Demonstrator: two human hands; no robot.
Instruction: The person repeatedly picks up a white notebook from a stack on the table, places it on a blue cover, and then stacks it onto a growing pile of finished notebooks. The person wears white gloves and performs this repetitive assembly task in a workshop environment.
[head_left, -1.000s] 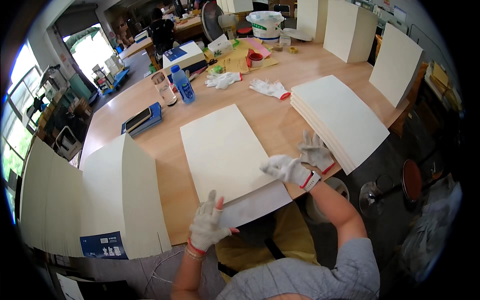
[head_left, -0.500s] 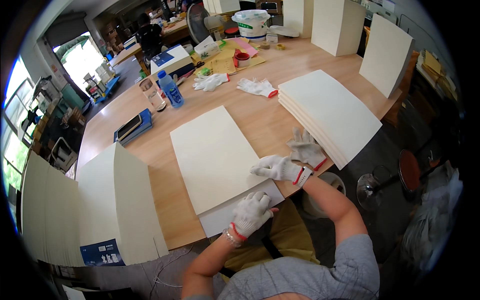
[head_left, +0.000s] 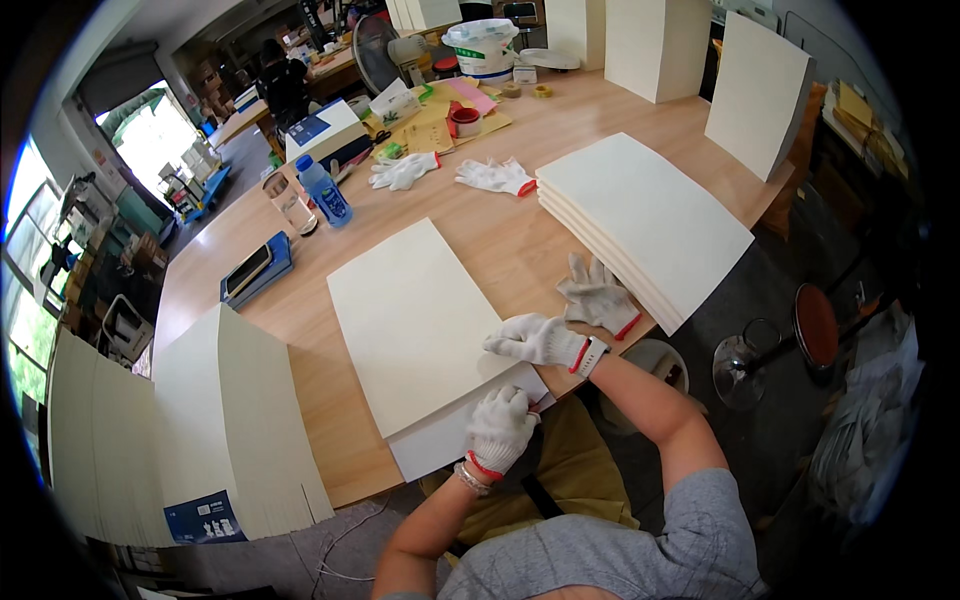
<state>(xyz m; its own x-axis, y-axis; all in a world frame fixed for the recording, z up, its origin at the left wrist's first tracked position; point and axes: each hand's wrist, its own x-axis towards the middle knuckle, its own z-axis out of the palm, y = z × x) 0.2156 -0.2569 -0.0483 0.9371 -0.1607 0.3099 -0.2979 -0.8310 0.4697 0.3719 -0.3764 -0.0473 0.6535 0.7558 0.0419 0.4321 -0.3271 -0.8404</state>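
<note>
A large cream sheet or board [head_left: 410,320] lies on the table in front of me. A whiter sheet [head_left: 425,452] sticks out from under its near edge. My left hand [head_left: 502,430], in a white knitted glove, is at that near edge, its fingers curled on the white sheet; the fingertips are partly hidden. My right hand [head_left: 538,340], also gloved, rests on the cream board's near right corner, fingers stretched out together. Beside it lies a loose used glove [head_left: 597,297], next to a stack of cream boards [head_left: 645,215].
Tall stacks of cream board [head_left: 190,410] stand at the left. A blue book with a phone [head_left: 250,268], a glass [head_left: 290,205], a blue bottle [head_left: 324,192] and two white gloves [head_left: 495,177] lie farther back. A bucket [head_left: 482,52] and upright boards [head_left: 758,95] stand behind.
The view has shifted slightly, so the table things sit farther left. My left thumb, sticking out to the right before, is now drawn in by the sheet's edge. The right hand stays on the board.
</note>
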